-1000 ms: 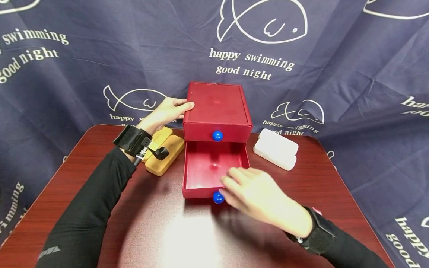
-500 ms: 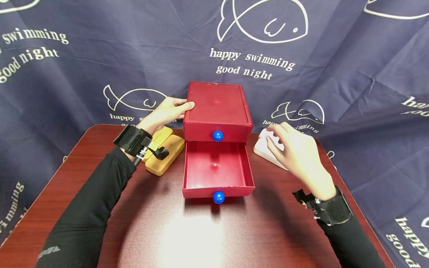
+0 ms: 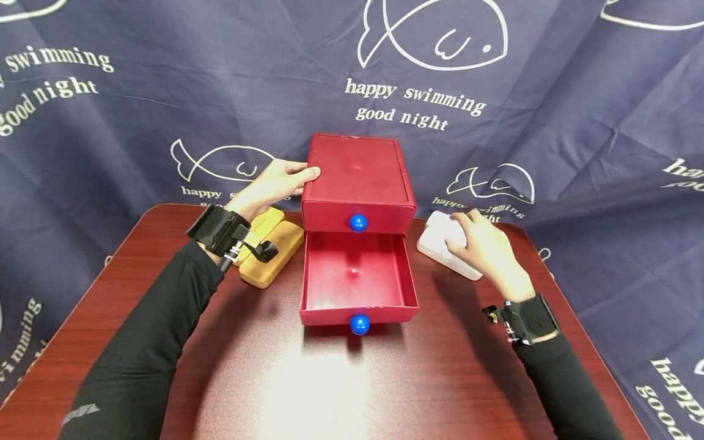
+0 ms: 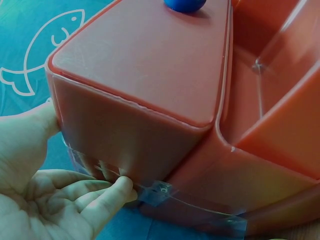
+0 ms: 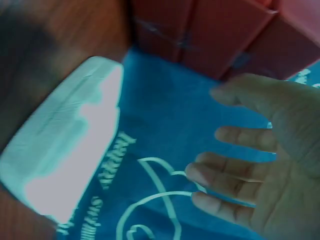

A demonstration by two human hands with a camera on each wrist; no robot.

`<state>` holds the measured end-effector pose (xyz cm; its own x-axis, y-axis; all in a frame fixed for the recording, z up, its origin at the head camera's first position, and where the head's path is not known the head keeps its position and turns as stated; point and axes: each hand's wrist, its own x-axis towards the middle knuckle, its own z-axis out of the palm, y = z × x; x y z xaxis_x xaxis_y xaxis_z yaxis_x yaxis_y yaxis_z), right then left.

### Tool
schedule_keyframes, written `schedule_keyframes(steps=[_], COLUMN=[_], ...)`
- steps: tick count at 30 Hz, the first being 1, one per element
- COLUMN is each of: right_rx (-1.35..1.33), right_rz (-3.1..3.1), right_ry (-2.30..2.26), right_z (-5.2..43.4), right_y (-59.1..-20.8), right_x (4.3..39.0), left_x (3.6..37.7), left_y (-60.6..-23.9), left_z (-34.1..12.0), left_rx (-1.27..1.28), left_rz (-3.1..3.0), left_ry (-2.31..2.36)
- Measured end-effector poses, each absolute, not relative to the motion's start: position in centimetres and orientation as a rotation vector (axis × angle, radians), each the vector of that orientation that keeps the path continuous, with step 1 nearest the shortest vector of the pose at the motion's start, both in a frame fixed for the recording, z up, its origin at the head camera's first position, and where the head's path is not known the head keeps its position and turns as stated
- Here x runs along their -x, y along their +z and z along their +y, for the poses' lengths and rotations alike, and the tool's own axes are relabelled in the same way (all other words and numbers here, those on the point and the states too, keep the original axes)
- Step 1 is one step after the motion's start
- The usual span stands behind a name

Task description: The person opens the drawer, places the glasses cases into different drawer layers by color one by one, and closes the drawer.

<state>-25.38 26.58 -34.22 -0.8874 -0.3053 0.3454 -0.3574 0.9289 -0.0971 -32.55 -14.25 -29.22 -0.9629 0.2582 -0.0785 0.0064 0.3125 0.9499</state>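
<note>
A red two-drawer box (image 3: 356, 174) stands mid-table. Its lower drawer (image 3: 354, 278) is pulled out and empty, and each drawer front carries a blue knob (image 3: 360, 324). My left hand (image 3: 272, 183) grips the box's left side, thumb at the top edge. The left wrist view shows that hand (image 4: 50, 200) with fingers curled against the box wall (image 4: 135, 145). My right hand (image 3: 484, 244) hovers over a white case (image 3: 437, 235) to the right of the box. In the right wrist view its fingers (image 5: 240, 136) are spread and apart from the white case (image 5: 70, 150).
A yellow case (image 3: 272, 256) lies left of the box, under my left wrist. The dark red table (image 3: 330, 391) ends at its far edge against a hanging navy cloth (image 3: 137, 110) printed with fish and words.
My right hand left the lower drawer's front and swung right, then dropped over the white case. The drawer stays open. The left hand has not moved.
</note>
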Motion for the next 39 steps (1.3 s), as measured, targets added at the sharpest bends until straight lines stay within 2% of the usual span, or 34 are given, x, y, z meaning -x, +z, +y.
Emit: schedule_keyframes(steps=[17,39], right_rx=[-0.422,-0.349], right_rz=[-3.044,-3.091], right_ry=[0.2,0.224], right_z=[29.4,30.2], right_y=[-39.3,-41.2], right_x=[28.5,29.4], left_x=[32.6,32.4], left_y=[-29.6,-29.5], left_z=[-14.3,-14.3], left_rx=[-0.243,-0.256], left_rz=[2.389,2.371], left_ry=[1.707,1.724])
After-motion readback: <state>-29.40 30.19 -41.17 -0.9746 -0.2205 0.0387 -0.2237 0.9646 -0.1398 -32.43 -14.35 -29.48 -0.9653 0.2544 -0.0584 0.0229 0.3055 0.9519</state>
